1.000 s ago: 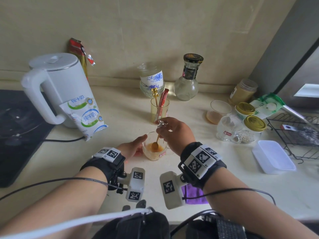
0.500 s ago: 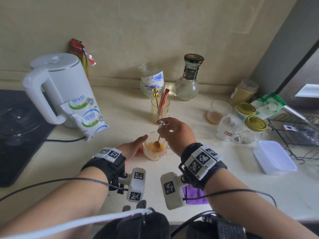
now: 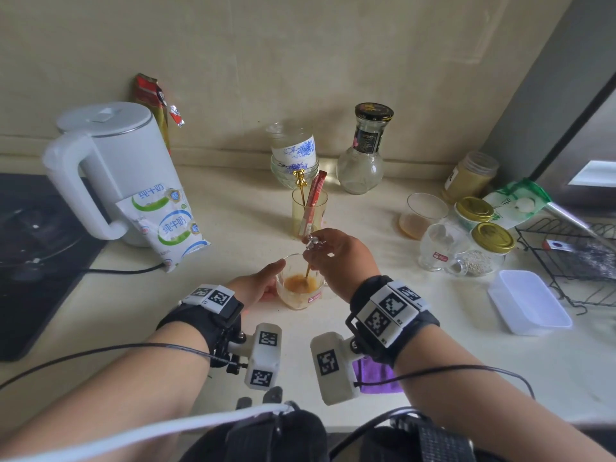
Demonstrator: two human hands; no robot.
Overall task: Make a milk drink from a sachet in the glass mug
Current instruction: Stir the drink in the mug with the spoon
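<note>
Right hand (image 3: 336, 258) pinches the spoon (image 3: 307, 272) in the glass mug (image 3: 300, 303); left hand (image 3: 258, 286) grips its side. Best to stir slowly, scraping the bottom.

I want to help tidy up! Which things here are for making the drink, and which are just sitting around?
In use: clear glass mug of orange-brown drink, thin gold spoon, left hand holding the mug, right hand pinching the spoon, white-and-green milk pouch, white kettle.
Lying about: round glass bottle with black cap, gold-lidded jars, white plastic box, black wire rack.
</note>
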